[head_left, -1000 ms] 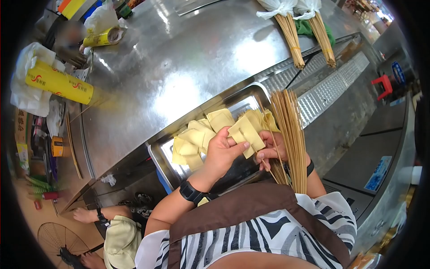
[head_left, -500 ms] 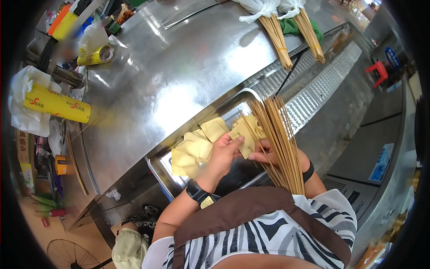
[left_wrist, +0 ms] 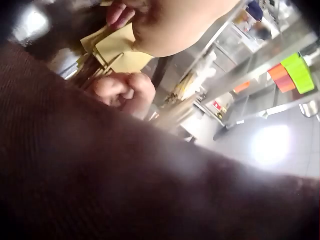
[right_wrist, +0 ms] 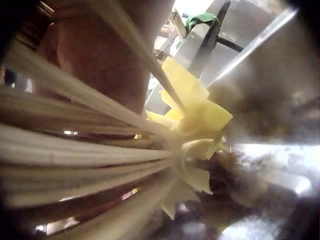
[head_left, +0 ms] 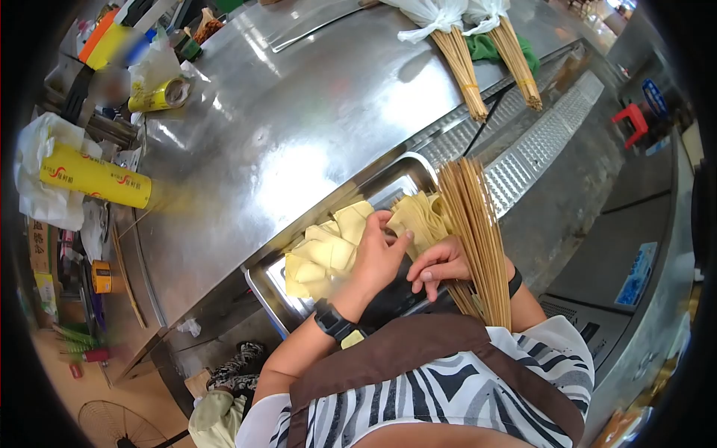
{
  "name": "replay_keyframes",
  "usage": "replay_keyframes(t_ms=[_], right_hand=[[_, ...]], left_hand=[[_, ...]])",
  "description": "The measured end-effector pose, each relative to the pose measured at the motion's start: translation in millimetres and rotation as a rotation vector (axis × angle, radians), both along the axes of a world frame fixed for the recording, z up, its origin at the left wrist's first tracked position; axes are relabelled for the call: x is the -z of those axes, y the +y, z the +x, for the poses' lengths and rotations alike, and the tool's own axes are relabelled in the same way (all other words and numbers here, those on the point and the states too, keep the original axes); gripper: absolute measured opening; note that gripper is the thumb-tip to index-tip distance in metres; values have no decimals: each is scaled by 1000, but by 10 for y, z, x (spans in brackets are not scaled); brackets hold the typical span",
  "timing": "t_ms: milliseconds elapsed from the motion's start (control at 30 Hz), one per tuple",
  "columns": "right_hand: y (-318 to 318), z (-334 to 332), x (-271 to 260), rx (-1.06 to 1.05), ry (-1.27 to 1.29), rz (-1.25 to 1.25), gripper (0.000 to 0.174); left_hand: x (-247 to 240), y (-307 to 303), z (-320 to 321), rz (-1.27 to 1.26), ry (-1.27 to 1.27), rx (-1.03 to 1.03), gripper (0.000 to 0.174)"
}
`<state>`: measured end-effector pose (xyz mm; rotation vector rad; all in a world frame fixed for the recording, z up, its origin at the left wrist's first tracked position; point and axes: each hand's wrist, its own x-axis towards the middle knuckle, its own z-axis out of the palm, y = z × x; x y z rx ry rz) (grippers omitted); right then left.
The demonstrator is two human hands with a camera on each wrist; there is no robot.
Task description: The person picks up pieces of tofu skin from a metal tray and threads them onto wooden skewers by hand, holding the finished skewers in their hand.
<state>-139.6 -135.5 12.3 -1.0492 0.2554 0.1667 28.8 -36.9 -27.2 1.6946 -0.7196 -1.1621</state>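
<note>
My left hand (head_left: 379,254) is over the metal tray (head_left: 261,287), thumb and fingers loosely bent with a gap between them. Its fingertips are right beside a cluster of thin yellow sheets on skewers (head_left: 420,218), which look like tofu skin. Loose folded yellow sheets (head_left: 323,250) lie to its left in the tray. Facing it, my right hand (head_left: 442,265) has its fingers relaxed and bent, nothing visible between them. A thick bundle of bamboo skewers (head_left: 478,231) overlaps that hand and its wrist. In the left wrist view, yellow sheets (left_wrist: 120,47) show between both hands; dark cloth hides much.
A steel counter (head_left: 224,194) extends beyond the tray. On it lie two plastic-wrapped skewer bundles (head_left: 457,63) and a green cloth (head_left: 484,46) at the far right. Yellow film rolls (head_left: 97,175) stand at left. Another person's clothed leg (head_left: 216,418) is at lower left.
The sheet that both hands held on a skewer has joined the skewered cluster in the tray. Both hands have let go, and the right hand has drawn back slightly. The view has shifted.
</note>
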Motion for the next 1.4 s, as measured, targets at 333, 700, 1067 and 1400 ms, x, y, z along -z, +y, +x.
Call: replay_keyframes(t_ms=[333,700,1067,1400], right_hand=[[128,43,17,28,37,-5,23],[97,7,1,131,37,17,36],[64,-28,136,157,-56,59,17],[70,34,138,128,-15,90,16]], left_hand=[[-724,-206,-67,-272,125,135,23],[-497,-4,159,-270,389,64,8],[-275,471,700,-347,-1090,344,24],[-359,850,897,-351,-1113,265,39]])
